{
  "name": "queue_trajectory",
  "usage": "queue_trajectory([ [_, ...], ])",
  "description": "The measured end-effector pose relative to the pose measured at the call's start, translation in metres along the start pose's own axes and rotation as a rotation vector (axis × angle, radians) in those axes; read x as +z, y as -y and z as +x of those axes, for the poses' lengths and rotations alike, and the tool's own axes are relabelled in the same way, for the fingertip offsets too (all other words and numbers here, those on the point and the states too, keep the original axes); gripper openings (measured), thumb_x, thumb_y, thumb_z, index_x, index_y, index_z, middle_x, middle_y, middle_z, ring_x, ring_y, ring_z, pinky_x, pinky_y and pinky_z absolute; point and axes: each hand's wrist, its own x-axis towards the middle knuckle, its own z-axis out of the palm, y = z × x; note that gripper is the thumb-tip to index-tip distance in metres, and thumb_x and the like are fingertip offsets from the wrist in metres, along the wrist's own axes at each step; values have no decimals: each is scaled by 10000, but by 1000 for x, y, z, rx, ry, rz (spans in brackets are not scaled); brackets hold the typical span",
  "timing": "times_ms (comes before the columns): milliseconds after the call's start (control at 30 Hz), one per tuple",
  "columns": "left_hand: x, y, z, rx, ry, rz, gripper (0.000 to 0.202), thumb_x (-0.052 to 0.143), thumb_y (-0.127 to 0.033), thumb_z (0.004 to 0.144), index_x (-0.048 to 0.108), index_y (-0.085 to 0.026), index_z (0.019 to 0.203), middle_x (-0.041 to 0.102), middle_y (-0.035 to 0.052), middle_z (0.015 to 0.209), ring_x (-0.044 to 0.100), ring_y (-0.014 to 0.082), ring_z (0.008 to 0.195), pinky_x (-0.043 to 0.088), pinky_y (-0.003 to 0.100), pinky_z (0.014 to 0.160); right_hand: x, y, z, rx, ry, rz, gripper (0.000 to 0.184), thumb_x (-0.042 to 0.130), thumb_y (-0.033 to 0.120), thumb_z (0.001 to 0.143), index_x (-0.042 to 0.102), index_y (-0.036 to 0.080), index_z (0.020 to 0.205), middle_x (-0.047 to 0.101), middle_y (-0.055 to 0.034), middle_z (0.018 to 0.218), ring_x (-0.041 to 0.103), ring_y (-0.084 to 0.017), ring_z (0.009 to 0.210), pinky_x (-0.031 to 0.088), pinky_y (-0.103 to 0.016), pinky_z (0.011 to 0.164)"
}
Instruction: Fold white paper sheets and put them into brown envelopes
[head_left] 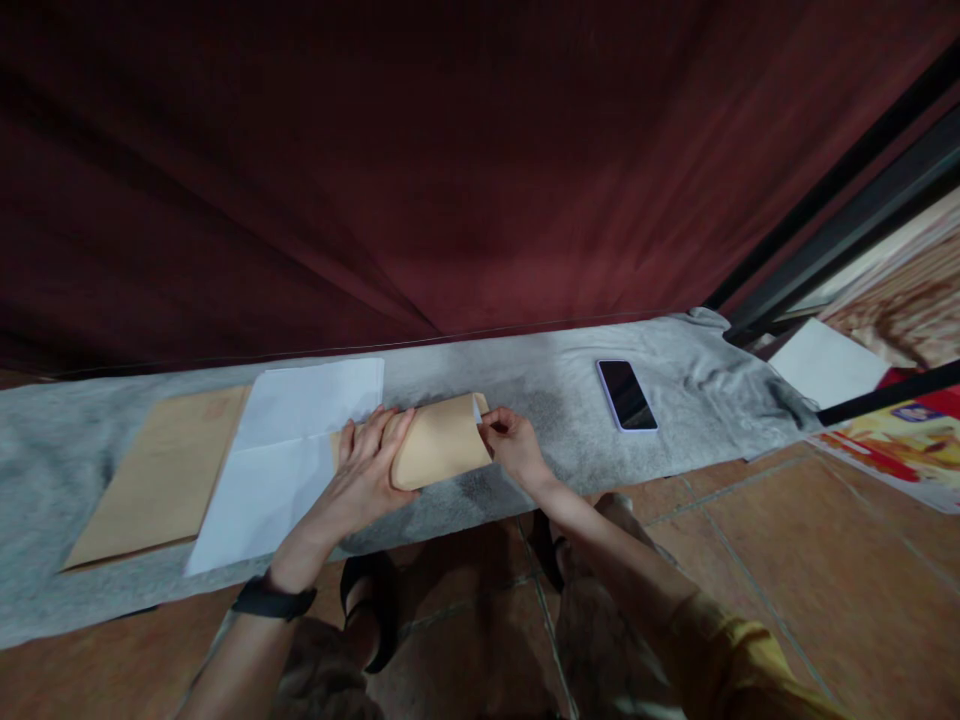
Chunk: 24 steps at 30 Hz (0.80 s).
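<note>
At open edge of envelope (444,442), right fingers (496,416).

A broad, smooth black band (274,599) circles the left wrist. A mustard-yellow sleeve (739,660), softly creased, covers the right arm to near the elbow, leaving the forearm bare. The legwear (322,672) is a dim, mottled grey-brown. A black, open-topped shoe (384,612) covers the left foot, its finer details lost in shadow
</note>
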Motion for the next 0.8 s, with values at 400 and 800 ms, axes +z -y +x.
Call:
queue_trajectory([
  [400, -2, -1, 1, 5, -5, 26, 1171, 770, -399, 691, 78, -241, 1622, 342, 205, 1575, 247, 437, 1509, 124, 686, 1201, 4, -6, 1, -80, -58, 84, 281, 628, 295, 675, 533, 261, 938, 616, 42, 805, 571, -130, 640, 441, -235, 574],
  [800, -10, -17, 7, -86, -261, -97, 952, 671, -526, 876, 147, -258, 1624, 139, 189, 1689, 144, 397, 1557, 140, 656, 1223, -7, -7, 10, 165, -81, 349, 225, 679, 317, 578, 566, 237, 755, 681, -6, 703, 645, -193, 655, 480, -285, 573],
])
